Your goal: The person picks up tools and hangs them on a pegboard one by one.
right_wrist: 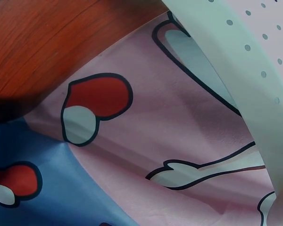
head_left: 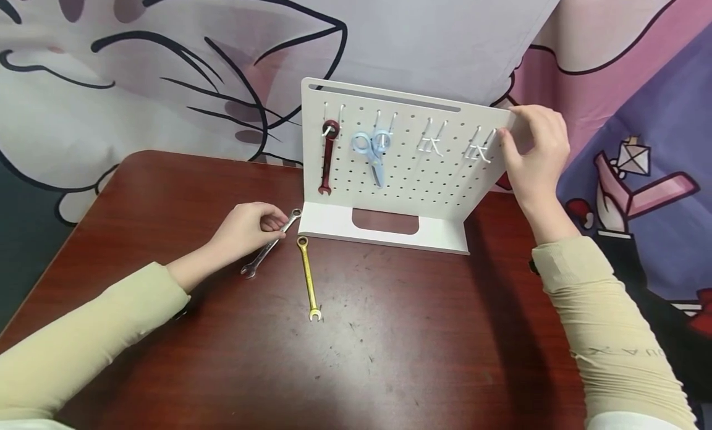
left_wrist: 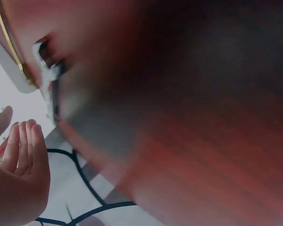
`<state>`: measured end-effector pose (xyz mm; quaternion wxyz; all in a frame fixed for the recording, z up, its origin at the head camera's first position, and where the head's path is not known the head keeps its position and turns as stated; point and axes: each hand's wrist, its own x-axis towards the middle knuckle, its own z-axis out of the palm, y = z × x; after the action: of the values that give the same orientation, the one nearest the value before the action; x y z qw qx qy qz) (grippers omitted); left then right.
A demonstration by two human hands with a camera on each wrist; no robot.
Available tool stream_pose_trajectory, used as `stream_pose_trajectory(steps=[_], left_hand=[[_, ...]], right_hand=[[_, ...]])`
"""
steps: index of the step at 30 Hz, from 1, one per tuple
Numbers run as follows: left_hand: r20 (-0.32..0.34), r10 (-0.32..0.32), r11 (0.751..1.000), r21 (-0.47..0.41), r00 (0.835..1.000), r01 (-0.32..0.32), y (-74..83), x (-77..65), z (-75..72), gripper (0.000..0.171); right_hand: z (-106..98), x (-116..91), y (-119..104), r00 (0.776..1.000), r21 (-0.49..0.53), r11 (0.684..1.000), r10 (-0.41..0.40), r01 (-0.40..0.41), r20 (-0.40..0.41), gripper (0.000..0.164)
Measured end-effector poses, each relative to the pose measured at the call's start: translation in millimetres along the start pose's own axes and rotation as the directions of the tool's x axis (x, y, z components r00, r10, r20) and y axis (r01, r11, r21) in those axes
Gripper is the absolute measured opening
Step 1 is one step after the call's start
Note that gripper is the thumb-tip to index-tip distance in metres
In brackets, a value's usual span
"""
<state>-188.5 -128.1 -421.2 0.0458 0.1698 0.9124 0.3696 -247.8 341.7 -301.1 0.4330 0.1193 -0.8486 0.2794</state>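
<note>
Basically, a wooden surface [head_left: 389,331] is used as support; a white pegboard [head_left: 400,183] is stood on it by its flat base. The board's upper corner is pinched by the right hand [head_left: 539,149], presumably for steadying. The left hand [head_left: 245,232] is held at the silver wrench [head_left: 267,249], beside the base, digits apart. Gold wrench [head_left: 308,275] is laid flat nearby. Red wrench [head_left: 328,158] and scissors [head_left: 376,161] are hung by their rings on white hooks [head_left: 429,139], likely for storage. Board's side edge is shown close by the right wrist view; fingertip-to-wrench gap, hidden by head-view overlap, is shown by the left wrist.
</note>
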Motion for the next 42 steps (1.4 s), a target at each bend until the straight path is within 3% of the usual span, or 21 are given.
stream_pose_trajectory(steps=[11,18,23,31,42], left_hand=[[0.033,-0.073,0.994,-0.084,0.997,0.075,-18.3,-6.9,4.9,0.022],[0.031,-0.086,0.991,-0.103,0.996,0.089,-25.9,-4.9,7.0,0.025],[0.032,-0.108,0.988,-0.108,0.994,0.111,-27.9,-4.3,11.1,0.028],[0.013,-0.104,0.995,-0.005,0.994,0.104,-25.4,-5.0,16.4,0.032],[-0.032,-0.153,0.984,-0.091,0.988,0.150,-30.2,-4.4,15.6,0.025]], right_hand=[[0,1,0,1.000,-0.011,1.000,-0.009,0.009,0.010,0.029],[-1,1,0,1.000,-0.011,1.000,-0.007,0.007,0.003,0.029],[-1,1,0,1.000,-0.015,1.000,-0.003,0.003,0.005,0.029],[-1,-1,0,1.000,-0.018,1.000,0.000,0.000,0.011,0.029],[0,0,0,1.000,0.000,1.000,-0.007,0.007,0.000,0.030]])
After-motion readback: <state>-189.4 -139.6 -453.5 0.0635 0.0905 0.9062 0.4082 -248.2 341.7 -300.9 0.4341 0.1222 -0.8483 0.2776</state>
